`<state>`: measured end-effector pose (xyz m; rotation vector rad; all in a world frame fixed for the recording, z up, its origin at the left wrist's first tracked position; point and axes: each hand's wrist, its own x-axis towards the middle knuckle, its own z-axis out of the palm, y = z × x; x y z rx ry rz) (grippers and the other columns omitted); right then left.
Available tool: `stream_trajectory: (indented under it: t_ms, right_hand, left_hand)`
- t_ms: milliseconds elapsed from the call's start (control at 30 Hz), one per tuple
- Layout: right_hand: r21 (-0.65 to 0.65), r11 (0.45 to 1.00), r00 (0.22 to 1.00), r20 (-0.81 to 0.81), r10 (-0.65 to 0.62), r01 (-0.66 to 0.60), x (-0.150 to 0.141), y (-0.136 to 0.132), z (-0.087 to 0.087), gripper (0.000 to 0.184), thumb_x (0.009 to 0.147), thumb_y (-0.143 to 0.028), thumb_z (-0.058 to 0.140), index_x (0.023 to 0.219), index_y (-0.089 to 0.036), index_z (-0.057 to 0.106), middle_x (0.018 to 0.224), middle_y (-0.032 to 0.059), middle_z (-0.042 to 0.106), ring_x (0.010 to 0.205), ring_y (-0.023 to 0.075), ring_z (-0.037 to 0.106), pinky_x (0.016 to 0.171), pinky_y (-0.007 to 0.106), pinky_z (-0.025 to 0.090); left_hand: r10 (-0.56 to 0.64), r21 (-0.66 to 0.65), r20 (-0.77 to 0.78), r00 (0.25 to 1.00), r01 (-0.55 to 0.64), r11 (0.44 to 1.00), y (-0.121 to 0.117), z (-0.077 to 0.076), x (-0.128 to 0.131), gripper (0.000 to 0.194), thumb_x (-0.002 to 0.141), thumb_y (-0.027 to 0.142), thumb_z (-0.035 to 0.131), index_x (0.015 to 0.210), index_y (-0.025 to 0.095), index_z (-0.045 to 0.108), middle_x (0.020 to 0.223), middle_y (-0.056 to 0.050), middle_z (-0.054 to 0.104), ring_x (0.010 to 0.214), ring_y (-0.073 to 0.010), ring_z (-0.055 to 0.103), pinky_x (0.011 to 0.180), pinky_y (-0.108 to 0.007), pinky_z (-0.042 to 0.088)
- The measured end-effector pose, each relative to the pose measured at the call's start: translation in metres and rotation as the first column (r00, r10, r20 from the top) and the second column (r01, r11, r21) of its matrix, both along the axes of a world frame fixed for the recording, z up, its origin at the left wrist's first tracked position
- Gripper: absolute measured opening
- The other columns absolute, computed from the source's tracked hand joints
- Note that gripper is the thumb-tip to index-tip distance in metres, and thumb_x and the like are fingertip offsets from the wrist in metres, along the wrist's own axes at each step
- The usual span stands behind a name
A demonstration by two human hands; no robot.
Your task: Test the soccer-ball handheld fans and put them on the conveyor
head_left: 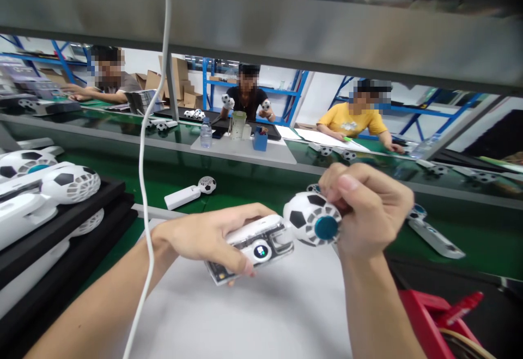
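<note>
I hold a small white hand-held fan with a football-patterned head over a pale work mat (261, 315). My left hand (204, 236) grips the fan's handle (255, 247), whose clear body shows a lit round display. My right hand (368, 206) closes around the fan's head (312, 218), which has black pentagons and a teal centre cap. The fan lies roughly level between both hands.
Black trays (61, 223) at the left carry more football fans (69, 183). Another fan (190, 193) lies on the green conveyor (245, 187), and one more (435, 236) at the right. A white cable (143, 184) hangs in front. Three people sit beyond. A red object (433, 315) sits bottom right.
</note>
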<state>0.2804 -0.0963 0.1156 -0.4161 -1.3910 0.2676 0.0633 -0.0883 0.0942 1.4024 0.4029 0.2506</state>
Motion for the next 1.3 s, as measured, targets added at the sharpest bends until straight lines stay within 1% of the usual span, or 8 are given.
stream_trajectory:
  t_ms: [100, 233, 367, 467, 567, 767, 1000, 1300]
  right_hand:
    - [0.033, 0.987, 0.972, -0.179, -0.15, 0.158, 0.0, 0.006, 0.0, 0.022, 0.077, -0.011, 0.059, 0.056, -0.017, 0.058, 0.05, -0.0028, 0.047, 0.045, 0.012, 0.04, 0.045, 0.028, 0.026]
    - [-0.183, 0.947, 0.944, -0.15, -0.293, 0.265, 0.006, 0.015, -0.006, 0.019, 0.08, -0.017, 0.061, 0.061, -0.018, 0.06, 0.053, -0.0035, 0.048, 0.05, 0.0118, 0.041, 0.047, 0.026, 0.03]
    - [-0.508, 0.856, 0.991, 0.128, -0.029, 0.091, 0.007, 0.016, -0.012, 0.03, 0.091, -0.042, 0.057, 0.076, -0.018, 0.066, 0.071, 0.0012, 0.06, 0.065, 0.0156, 0.054, 0.057, 0.027, 0.043]
    - [-0.671, 0.731, 0.928, 0.182, 0.325, -0.124, -0.003, 0.008, -0.01, 0.042, 0.095, -0.055, 0.048, 0.092, -0.017, 0.067, 0.085, 0.0048, 0.065, 0.077, 0.0185, 0.059, 0.068, 0.03, 0.048]
    - [-0.73, 0.648, 0.861, 0.171, 0.479, -0.215, -0.015, -0.002, -0.005, 0.037, 0.096, -0.051, 0.053, 0.104, -0.016, 0.062, 0.085, 0.0038, 0.065, 0.072, 0.0162, 0.059, 0.067, 0.029, 0.048]
    - [-0.716, 0.633, 0.815, 0.158, 0.558, -0.294, -0.019, -0.001, -0.008, 0.03, 0.095, -0.046, 0.061, 0.101, -0.017, 0.058, 0.081, -0.0011, 0.059, 0.065, 0.009, 0.054, 0.06, 0.021, 0.046]
    - [-0.805, 0.497, 0.822, 0.021, 0.569, -0.323, -0.025, -0.002, -0.019, 0.049, 0.097, -0.061, 0.049, 0.123, -0.019, 0.051, 0.075, -0.0026, 0.055, 0.056, 0.0089, 0.054, 0.051, 0.02, 0.046]
    - [-0.801, 0.541, 0.851, 0.08, 0.519, -0.255, -0.032, -0.006, -0.016, 0.042, 0.097, -0.058, 0.049, 0.108, -0.018, 0.05, 0.073, -0.0041, 0.05, 0.05, 0.0077, 0.051, 0.044, 0.02, 0.047]
  left_hand:
    - [0.037, -0.102, 0.179, 0.983, -0.019, 0.995, -0.001, -0.004, 0.007, 0.062, 0.071, 0.016, 0.075, 0.126, 0.021, 0.048, 0.087, -0.003, 0.066, 0.06, -0.0131, 0.063, 0.051, -0.021, 0.049]
    - [0.174, -0.129, 0.399, 0.9, -0.133, 0.983, -0.005, -0.003, 0.013, 0.062, 0.07, 0.012, 0.073, 0.126, 0.019, 0.047, 0.084, -0.006, 0.069, 0.058, -0.0147, 0.064, 0.05, -0.023, 0.05]
    - [0.278, -0.122, 0.458, 0.844, -0.25, 0.96, -0.007, -0.003, 0.014, 0.063, 0.073, 0.015, 0.075, 0.128, 0.02, 0.044, 0.091, -0.008, 0.069, 0.061, -0.0162, 0.067, 0.051, -0.023, 0.051]
    - [0.304, -0.132, 0.446, 0.842, -0.274, 0.953, -0.004, -0.006, 0.014, 0.064, 0.074, 0.018, 0.075, 0.129, 0.023, 0.042, 0.088, -0.006, 0.068, 0.061, -0.0165, 0.067, 0.052, -0.024, 0.051]
    - [0.307, -0.138, 0.457, 0.835, -0.274, 0.952, -0.002, -0.009, 0.016, 0.065, 0.074, 0.019, 0.076, 0.129, 0.024, 0.041, 0.087, -0.005, 0.068, 0.06, -0.0166, 0.067, 0.054, -0.025, 0.052]
    - [0.322, -0.121, 0.473, 0.82, -0.302, 0.946, -0.002, -0.008, 0.016, 0.068, 0.075, 0.019, 0.076, 0.131, 0.024, 0.039, 0.088, -0.004, 0.066, 0.061, -0.0158, 0.067, 0.054, -0.024, 0.052]
    - [0.389, -0.025, 0.417, 0.822, -0.417, 0.909, -0.001, -0.013, 0.023, 0.046, 0.091, 0.034, 0.064, 0.127, 0.023, 0.037, 0.08, -0.003, 0.066, 0.054, -0.0144, 0.065, 0.047, -0.022, 0.052]
    - [0.446, 0.08, 0.39, 0.805, -0.513, 0.855, -0.003, -0.016, 0.024, 0.035, 0.095, 0.032, 0.058, 0.125, 0.024, 0.042, 0.088, -0.001, 0.061, 0.074, -0.0187, 0.07, 0.057, -0.029, 0.061]
